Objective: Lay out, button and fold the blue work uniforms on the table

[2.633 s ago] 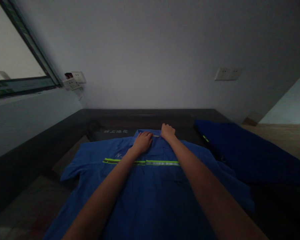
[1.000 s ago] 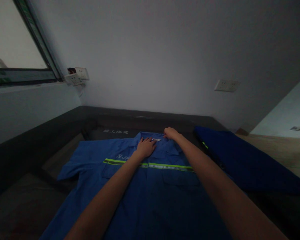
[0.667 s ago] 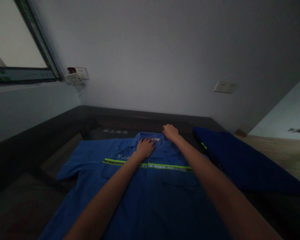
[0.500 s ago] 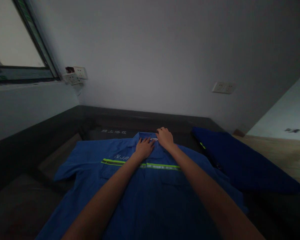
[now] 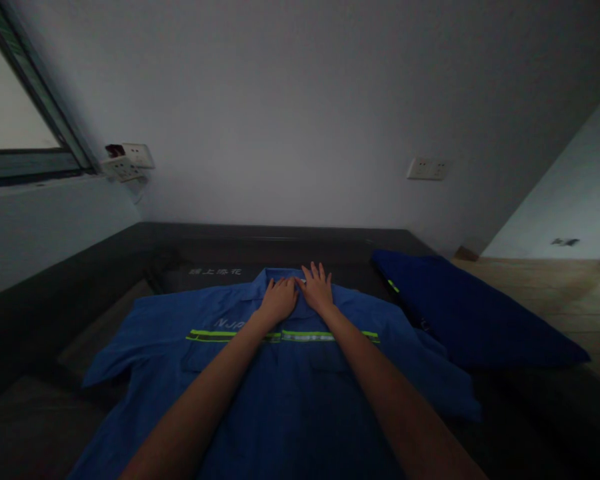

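A blue work shirt (image 5: 300, 393) with yellow-green reflective bands lies spread out, its collar away from me. My left hand (image 5: 279, 299) rests on the collar's left part, palm down, fingers slightly bent and not wrapped round the cloth. Beside it, my right hand (image 5: 317, 288) lies on the right part of the collar with its fingers spread. The thumbs come close to each other near the collar's middle. Part of the collar and chest is hidden beneath my hands and forearms.
Folded dark blue cloth (image 5: 470, 313) with a small yellow-green strip lies to the right. A dark raised edge (image 5: 280, 233) runs along the wall behind the shirt. Wall sockets (image 5: 427, 169) are at right, with more sockets (image 5: 130, 160) by the window at left.
My right hand has come down from the collar's top edge and its fingers have spread. My left hand's fingers have drawn closer together. The camera view has shifted a little.
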The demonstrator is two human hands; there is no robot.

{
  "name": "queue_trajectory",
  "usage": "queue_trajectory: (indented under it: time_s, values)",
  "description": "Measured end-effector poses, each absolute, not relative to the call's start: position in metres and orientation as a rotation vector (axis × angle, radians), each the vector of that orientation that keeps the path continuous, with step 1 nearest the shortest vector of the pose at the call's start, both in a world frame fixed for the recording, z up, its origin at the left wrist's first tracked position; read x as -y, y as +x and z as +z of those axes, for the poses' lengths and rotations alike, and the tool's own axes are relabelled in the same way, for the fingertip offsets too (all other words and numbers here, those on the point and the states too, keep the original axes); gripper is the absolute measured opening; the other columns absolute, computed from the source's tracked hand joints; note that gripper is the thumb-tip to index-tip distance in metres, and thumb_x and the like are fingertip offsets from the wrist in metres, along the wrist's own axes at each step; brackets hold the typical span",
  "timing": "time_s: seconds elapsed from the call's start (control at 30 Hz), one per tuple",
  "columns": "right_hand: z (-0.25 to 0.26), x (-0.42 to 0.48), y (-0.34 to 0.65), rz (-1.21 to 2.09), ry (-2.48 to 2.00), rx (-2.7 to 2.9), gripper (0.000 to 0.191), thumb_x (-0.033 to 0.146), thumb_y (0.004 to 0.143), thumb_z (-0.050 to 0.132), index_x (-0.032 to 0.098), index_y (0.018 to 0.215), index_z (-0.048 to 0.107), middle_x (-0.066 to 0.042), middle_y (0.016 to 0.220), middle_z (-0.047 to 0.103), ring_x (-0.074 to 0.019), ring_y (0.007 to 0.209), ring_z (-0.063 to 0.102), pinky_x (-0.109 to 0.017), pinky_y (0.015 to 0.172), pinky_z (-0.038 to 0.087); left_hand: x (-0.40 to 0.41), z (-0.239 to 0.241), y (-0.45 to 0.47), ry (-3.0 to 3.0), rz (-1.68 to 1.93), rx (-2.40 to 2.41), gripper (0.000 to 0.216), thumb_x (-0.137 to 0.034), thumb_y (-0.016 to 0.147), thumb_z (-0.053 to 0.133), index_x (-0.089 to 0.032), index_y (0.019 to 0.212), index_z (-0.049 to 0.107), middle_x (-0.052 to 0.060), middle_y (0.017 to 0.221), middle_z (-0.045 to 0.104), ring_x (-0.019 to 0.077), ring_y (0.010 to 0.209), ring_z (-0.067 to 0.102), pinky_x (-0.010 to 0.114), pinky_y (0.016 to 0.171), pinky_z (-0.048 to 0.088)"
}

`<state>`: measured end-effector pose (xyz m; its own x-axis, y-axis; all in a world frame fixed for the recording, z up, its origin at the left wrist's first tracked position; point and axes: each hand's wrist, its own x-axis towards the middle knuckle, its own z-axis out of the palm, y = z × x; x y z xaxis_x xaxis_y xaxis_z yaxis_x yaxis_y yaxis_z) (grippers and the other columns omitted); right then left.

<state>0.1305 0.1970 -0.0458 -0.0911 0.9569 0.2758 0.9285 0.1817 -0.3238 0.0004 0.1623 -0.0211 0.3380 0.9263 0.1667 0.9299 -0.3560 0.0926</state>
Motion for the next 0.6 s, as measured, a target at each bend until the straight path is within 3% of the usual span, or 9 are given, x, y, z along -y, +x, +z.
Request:
queue_trajectory:
  time_s: [0.1, 0.2, 0.3, 0.4, 0.5, 0.6]
  values:
    - [-0.043, -0.199, 0.134, 0.198, -1.719, 1.947, 0.05, 0.041, 0.095, 0.031, 0.023, 0.141, 0.035, -0.009, 0.151, 0.028, -0.0279, 0.141, 0.012, -0.056, 0.109, 0.013, -0.156, -0.019, 0.01, -2.589, -0.279, 1.72, 0.045, -0.033, 0.095, 0.032, -0.01, 0.133, 0.042, 0.016, 0.138, 0.047, 0.0274, 0.132, 0.038, 0.048, 0.11, 0.025]
    - [-0.031, -0.2, 0.15, 0.226, -1.62, 1.809, 0.044, 0.025, 0.092, 0.037, 0.017, 0.135, 0.043, -0.011, 0.141, 0.045, -0.0234, 0.135, 0.029, -0.046, 0.109, 0.022, -0.148, -0.021, 0.019, -2.654, -0.276, 1.637, 0.05, -0.036, 0.094, 0.035, -0.015, 0.14, 0.035, 0.013, 0.145, 0.039, 0.0282, 0.134, 0.033, 0.048, 0.11, 0.026]
    - [-0.006, -0.194, 0.191, 0.167, -1.522, 1.776, 0.043, 0.018, 0.086, 0.044, 0.016, 0.128, 0.05, -0.011, 0.124, 0.059, -0.0211, 0.12, 0.047, -0.037, 0.103, 0.033, -0.145, -0.026, 0.022, -2.719, -0.284, 1.525, 0.053, -0.036, 0.094, 0.037, -0.027, 0.145, 0.025, 0.009, 0.15, 0.031, 0.0283, 0.136, 0.03, 0.049, 0.109, 0.027]
    - [0.02, -0.18, 0.254, 0.191, -1.581, 1.934, 0.031, 0.019, 0.086, 0.046, 0.018, 0.114, 0.061, -0.008, 0.107, 0.067, -0.019, 0.1, 0.06, -0.031, 0.09, 0.043, -0.146, -0.033, 0.021, -2.756, -0.249, 1.493, 0.05, -0.036, 0.095, 0.034, -0.029, 0.144, 0.027, 0.009, 0.15, 0.03, 0.0281, 0.136, 0.03, 0.05, 0.108, 0.028]
    - [0.036, -0.157, 0.316, 0.233, -1.867, 2.18, 0.024, 0.017, 0.08, 0.056, 0.016, 0.101, 0.067, -0.008, 0.095, 0.07, -0.0192, 0.087, 0.064, -0.028, 0.079, 0.046, -0.15, -0.038, 0.02, -2.774, -0.214, 1.516, 0.05, -0.037, 0.096, 0.031, -0.028, 0.145, 0.027, 0.009, 0.151, 0.029, 0.0286, 0.137, 0.027, 0.052, 0.108, 0.026]
    - [0.036, -0.131, 0.353, 0.306, -2.044, 2.376, 0.023, 0.016, 0.073, 0.064, 0.017, 0.095, 0.069, -0.007, 0.092, 0.07, -0.0204, 0.089, 0.063, -0.026, 0.078, 0.046, -0.152, -0.039, 0.019, -2.804, -0.178, 1.51, 0.051, -0.039, 0.096, 0.029, -0.028, 0.146, 0.024, 0.007, 0.152, 0.026, 0.0287, 0.139, 0.023, 0.053, 0.108, 0.024]
